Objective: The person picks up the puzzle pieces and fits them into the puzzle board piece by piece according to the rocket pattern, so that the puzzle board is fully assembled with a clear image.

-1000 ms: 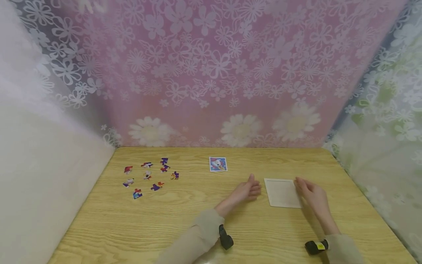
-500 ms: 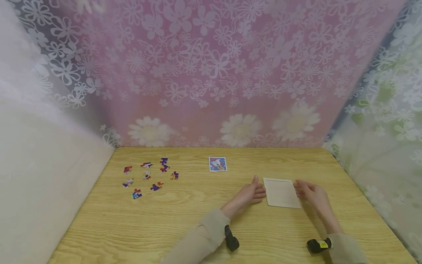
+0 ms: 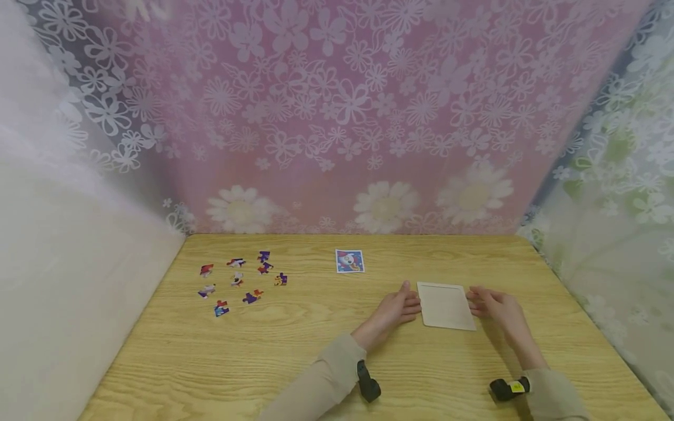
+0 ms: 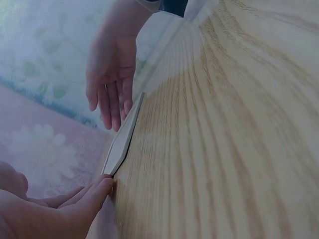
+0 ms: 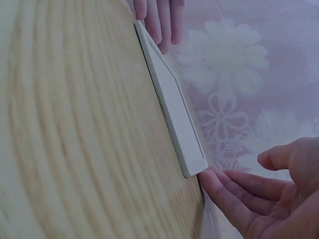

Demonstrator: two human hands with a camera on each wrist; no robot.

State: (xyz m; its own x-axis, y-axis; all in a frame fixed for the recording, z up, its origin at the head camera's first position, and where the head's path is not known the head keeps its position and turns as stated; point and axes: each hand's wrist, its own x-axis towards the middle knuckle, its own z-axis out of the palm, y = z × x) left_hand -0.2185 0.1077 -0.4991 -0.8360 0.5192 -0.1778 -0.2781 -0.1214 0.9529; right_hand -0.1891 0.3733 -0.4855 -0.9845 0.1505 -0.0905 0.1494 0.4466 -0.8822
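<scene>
White tray [image 3: 446, 305] is lying flat on the wooden table [image 3: 295, 351], head view; left hand [image 3: 396, 305] and right hand [image 3: 497, 307] are flanking it with straight fingers, bracing its edges. Puzzle pieces [image 3: 237, 280] and a picture card [image 3: 349, 261] are sitting well apart. Left wrist view: fingertips [image 4: 102, 189] are touching the tray's edge. Right wrist view: fingertips [image 5: 209, 184] are touching its near corner, keeping it squared.

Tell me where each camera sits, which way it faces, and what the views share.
Head: above, facing forward and down at the table; both hands and sleeves, tray, pieces, card.
Left wrist: low by the left hand, looking along the tray toward the right hand.
Right wrist: low by the right hand, looking along the tray toward left fingers.
Shared: tray, both hands.
</scene>
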